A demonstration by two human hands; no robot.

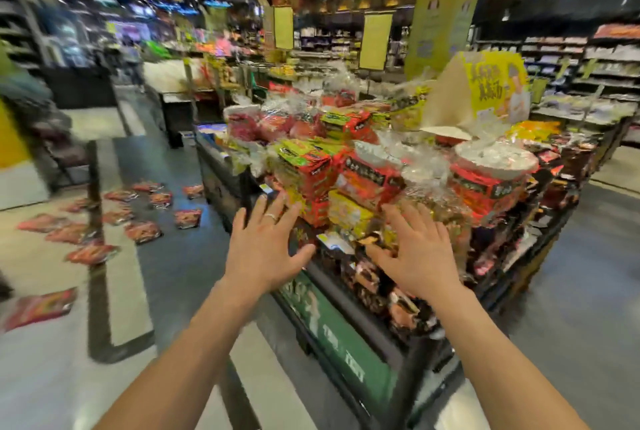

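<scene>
Both the left hand [266, 249] and the right hand [420, 256] are stretched toward the display stand [332, 336], fingers splayed wide, holding nothing. On its low shelf, just under the right hand, lie dark packets [367, 279]; red packets [142, 232] litter the floor [166, 277] at left.

One head-worn wide-angle view, facing forward and down. Close on left hand [263, 251], right hand [420, 256]; display stand [325, 325] just beyond.
</scene>
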